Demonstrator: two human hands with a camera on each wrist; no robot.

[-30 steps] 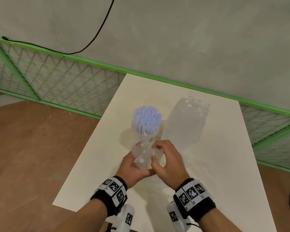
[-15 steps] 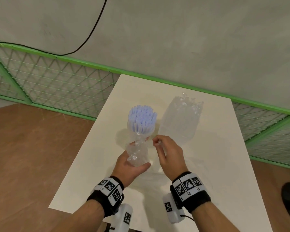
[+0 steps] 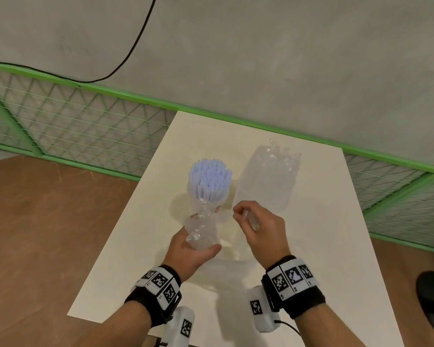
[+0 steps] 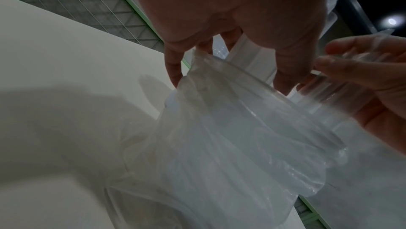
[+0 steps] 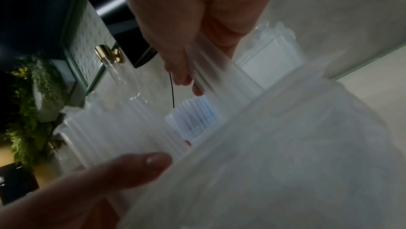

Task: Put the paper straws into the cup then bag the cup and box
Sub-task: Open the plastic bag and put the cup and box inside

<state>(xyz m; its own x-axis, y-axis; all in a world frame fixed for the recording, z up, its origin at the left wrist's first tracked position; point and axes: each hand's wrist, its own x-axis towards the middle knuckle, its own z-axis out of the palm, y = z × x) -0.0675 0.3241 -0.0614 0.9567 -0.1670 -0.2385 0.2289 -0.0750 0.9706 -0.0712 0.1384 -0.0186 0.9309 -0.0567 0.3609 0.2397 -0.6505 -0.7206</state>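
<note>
Nearest the wrists, the left hand (image 3: pixel 189 249) is gripping a crumpled clear thin-plastic bag (image 3: pixel 201 230), with the fingers curled around its bunched edge. Just to the right of those fingers, the right hand (image 3: pixel 258 227) is pinching another strip of the same film between thumb and fingertips (image 5: pixel 182 76); the 2 hands are parting the film, probably hunting for the mouth, though the wrist views are too blurred to show where it opens.

Just beyond the left fingers, the clear plastic cup (image 3: pixel 206 201) is standing upright on the white rectangular table (image 3: pixel 323 246), and the pale blue paper straws (image 3: pixel 209 175) are already sitting in it as a bundle. Beyond the right fingertips, a clear rounded plastic container (image 3: pixel 268 179), presumably the box, is resting well apart from the hand.

To do this step well, each hand should be holding 1 layer only, pulling sideways gently so the thin film is not tearing, and widening the mouth fully before reaching for the cup.
</note>
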